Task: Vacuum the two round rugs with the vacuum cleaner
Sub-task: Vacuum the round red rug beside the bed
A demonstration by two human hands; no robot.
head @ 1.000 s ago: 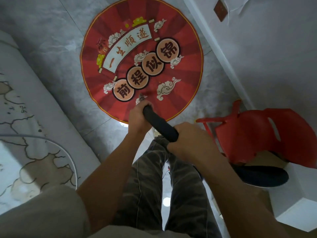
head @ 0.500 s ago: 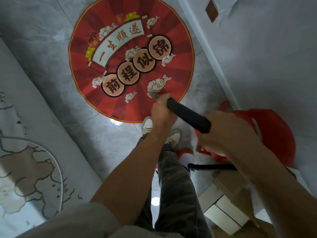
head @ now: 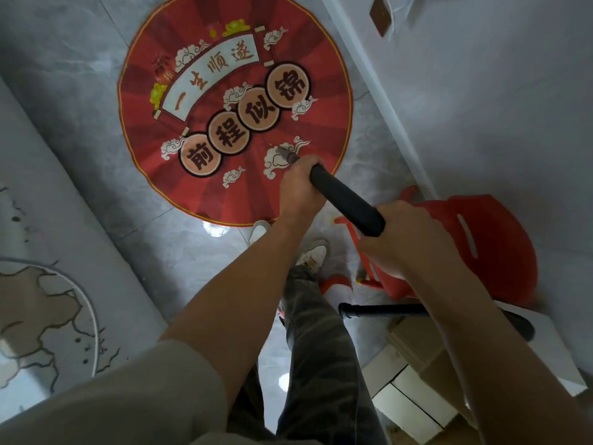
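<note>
Rug (head: 234, 107): lying on the floor (head: 80, 91) at 12 o'clock.
Left hand (head: 298, 191): fingers clenching the tube's front.
Tube (head: 346, 200): tip pointing at the rug's 5 o'clock part.
Right hand (head: 407, 239): fingers grasping the tube's rear.
Chair (head: 481, 245): standing at 3 o'clock.

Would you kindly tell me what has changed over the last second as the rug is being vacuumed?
The black vacuum wand swung rightward across the round red rug, its tip ending on the large white cloud pattern. The left hand and right hand travelled with it, still gripping it. The rug and the red plastic chair stayed put.
</note>
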